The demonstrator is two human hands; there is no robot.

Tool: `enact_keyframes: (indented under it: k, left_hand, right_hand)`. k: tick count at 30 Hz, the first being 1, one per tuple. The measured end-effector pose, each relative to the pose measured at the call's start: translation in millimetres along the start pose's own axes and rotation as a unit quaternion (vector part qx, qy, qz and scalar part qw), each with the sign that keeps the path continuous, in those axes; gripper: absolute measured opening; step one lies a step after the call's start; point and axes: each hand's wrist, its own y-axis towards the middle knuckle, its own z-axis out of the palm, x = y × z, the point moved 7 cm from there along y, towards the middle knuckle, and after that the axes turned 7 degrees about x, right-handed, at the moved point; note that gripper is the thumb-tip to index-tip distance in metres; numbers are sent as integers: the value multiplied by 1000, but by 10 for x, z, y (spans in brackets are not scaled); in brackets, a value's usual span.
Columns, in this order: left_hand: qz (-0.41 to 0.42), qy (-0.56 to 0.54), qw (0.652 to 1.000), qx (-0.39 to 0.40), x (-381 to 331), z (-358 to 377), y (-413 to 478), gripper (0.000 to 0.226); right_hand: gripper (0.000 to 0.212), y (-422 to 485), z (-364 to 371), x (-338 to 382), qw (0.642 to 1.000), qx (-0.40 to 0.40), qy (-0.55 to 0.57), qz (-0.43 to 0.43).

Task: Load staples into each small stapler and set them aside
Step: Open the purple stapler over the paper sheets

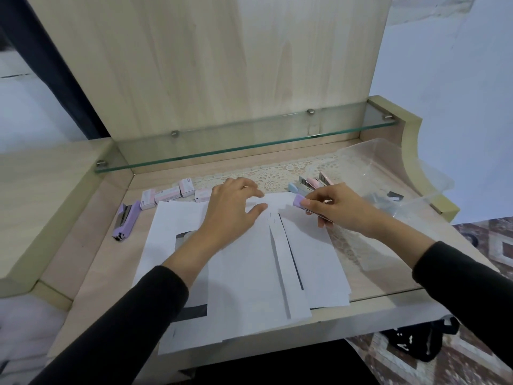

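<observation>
My right hand (337,208) grips a small purple stapler (300,202) at the top edge of the white paper sheets (249,276). On those sheets my left hand (233,209) lies with straight, spread fingers, holding nothing. Another purple stapler (126,217) lies opened on the desk at the left. Several small pink-and-white staple boxes (169,193) stand behind the paper. Beyond my right hand, a blue stapler (294,187) and pink staplers (319,180) lie together on the lace mat.
A clear plastic container (394,173) stands at the right with dark items inside. A glass shelf (244,143) runs above the back of the desk, under a wooden panel. The desk's raised side (41,207) walls in the left.
</observation>
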Motion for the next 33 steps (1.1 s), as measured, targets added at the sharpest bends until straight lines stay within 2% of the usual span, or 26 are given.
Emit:
enact_keyframes:
  k: [3,7,10,12,14,16,21,26,30,33]
  left_hand:
    - [-16,-22,999,30,-72,77,-97,31]
    - [-62,-8,991,116,-31,321,-237,55]
    - [-69,11,985,160,28,453,-305,62]
    - [-71,14,982,176,57,498,-331,65]
    - [-69,4,982,177,71,510,-350,66]
    - [-63,-6,984,167,76,507,-362,65]
    - [-54,-16,989,137,75,500,-379,62]
    - [-55,-22,990,130,73,496,-374,62]
    - [-49,-31,991,124,74,498,-374,63]
    - [-41,-51,991,114,74,499,-376,62]
  right_hand:
    - [17,1,35,22,999,23,-48,-1]
    - [28,-24,68,62,984,27,-176,-20]
    - [31,-52,98,28,981,27,-193,-17]
    - [30,-54,70,23,979,-4,-201,-20]
    - [25,-64,47,79,970,-43,-239,-29]
    - [7,-81,35,146,955,-75,-285,-32]
    - [19,23,71,130,926,-122,-356,-23]
    - [35,169,81,61,922,-157,-352,-21]
    - [40,166,48,-1,931,-204,-301,-21]
    - [32,74,24,102,938,-218,-263,-55]
